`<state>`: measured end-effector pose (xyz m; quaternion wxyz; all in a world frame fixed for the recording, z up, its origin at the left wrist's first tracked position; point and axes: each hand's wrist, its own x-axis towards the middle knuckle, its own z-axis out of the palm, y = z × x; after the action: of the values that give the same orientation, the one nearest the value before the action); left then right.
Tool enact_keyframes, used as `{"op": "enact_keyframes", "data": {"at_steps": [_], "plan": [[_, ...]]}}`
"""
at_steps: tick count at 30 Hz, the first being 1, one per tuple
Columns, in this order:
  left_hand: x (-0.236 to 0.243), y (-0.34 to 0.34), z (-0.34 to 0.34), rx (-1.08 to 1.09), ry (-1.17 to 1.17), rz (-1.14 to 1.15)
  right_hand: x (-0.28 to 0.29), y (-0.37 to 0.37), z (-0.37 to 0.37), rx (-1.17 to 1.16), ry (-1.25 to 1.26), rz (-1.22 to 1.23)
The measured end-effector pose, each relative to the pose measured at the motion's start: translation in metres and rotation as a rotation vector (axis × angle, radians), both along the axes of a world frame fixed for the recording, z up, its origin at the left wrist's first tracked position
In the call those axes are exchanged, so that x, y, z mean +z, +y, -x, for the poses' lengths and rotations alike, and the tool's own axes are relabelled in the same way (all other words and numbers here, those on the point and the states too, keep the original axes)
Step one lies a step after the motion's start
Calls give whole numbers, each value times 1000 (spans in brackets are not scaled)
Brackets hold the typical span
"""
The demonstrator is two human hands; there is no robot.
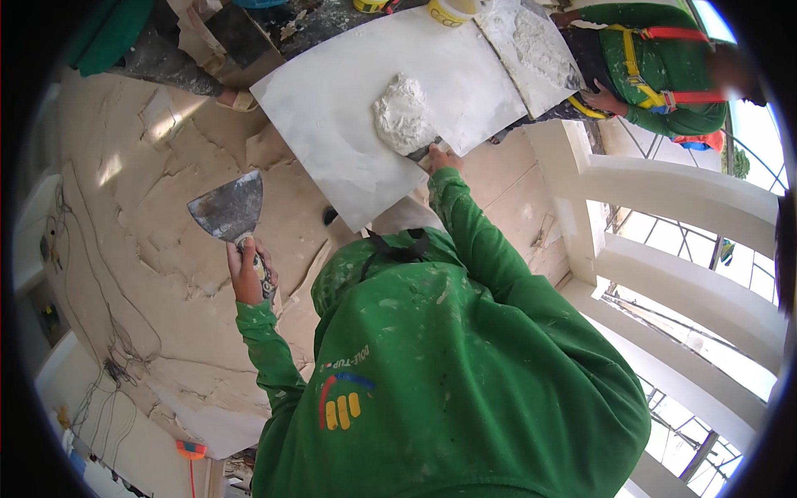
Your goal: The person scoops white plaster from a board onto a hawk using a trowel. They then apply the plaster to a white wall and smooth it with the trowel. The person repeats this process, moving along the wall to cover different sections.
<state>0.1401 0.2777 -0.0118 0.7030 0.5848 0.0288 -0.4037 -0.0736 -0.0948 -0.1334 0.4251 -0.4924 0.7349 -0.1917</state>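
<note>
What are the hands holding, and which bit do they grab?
The left hand grips a wide, grey metal scraper by its handle. The right hand holds a dark, flat-bladed tool, apparently by its mostly hidden handle.

Free room: the white board (pixel 320 108) offers a bare stretch left of the paste mound (pixel 401 112), another to its right. Mound stands just beyond the right hand (pixel 444 158) and small scraper (pixel 420 153), blocking the straight way to the board's far edge. Bucket (pixel 449 12) obstructs at that edge. Right limit: smaller board (pixel 544 95) with spread paste; co-worker's hand (pixel 604 101) near its corner. Left hand (pixel 251 270) and wide scraper (pixel 227 207) have open space over the floor (pixel 149 257); board's left edge lies between them and the mound.
</note>
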Motion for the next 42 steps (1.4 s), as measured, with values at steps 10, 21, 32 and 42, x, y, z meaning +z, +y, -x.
{"op": "enact_keyframes", "data": {"at_steps": [10,21,32,42], "plan": [[5,1,7,52,3,34,102,-57,-84,1085,250,788],[-21,6,33,123,73,94,113,-109,2,891,302,448],[-13,25,17,152,35,-15,-38,-145,63,274,229,222],[14,-9,16,125,-30,37,75,-66,-100,1331,591,783]]}}
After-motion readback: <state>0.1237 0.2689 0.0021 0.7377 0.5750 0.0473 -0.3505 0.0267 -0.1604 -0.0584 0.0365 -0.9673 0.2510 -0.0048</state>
